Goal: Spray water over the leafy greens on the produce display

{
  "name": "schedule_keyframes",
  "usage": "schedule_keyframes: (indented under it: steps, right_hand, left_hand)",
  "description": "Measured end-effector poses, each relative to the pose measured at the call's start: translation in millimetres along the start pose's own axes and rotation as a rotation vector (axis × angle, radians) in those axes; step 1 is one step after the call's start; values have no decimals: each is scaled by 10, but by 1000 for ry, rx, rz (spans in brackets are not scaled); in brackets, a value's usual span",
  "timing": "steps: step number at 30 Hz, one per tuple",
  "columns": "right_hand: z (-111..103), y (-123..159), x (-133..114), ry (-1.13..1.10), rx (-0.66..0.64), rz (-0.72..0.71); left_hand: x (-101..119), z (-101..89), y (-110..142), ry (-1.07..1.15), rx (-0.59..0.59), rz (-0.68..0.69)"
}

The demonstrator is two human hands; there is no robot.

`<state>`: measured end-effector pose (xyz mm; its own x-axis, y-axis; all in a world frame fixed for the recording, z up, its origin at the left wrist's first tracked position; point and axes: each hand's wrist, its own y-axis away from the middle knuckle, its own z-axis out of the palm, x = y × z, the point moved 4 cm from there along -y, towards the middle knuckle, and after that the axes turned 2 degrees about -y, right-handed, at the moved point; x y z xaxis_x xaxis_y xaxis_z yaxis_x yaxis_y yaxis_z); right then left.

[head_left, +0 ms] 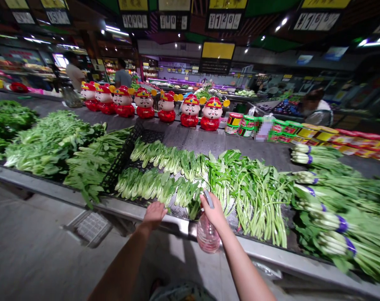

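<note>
My right hand is wrapped round the neck of a clear pinkish spray bottle, its grey spray head showing above my fingers. The bottle hangs over the metal front edge of the vegetable stand. My left hand reaches to that edge, palm down with fingers stretched out, close to the lower row of bok choy. Whether its fingertips touch the leaves is hard to see. Behind lies a second row of bok choy. Long-stemmed leafy greens are spread just right of the bottle.
A black crate wall divides the bok choy from leafy greens on the left. Bundled greens with purple bands lie right. Red figurines and stacked tubs line the back. A person is beyond the stand.
</note>
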<state>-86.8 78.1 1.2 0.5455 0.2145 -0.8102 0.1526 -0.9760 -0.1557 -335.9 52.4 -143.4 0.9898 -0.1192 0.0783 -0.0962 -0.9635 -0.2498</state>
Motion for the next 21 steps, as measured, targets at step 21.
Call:
schedule_keyframes:
  steps: [21]
  right_hand:
    - [76, -104, -212, -36, -7, -31]
  left_hand:
    - [-1, 31, 51, 4, 120, 30]
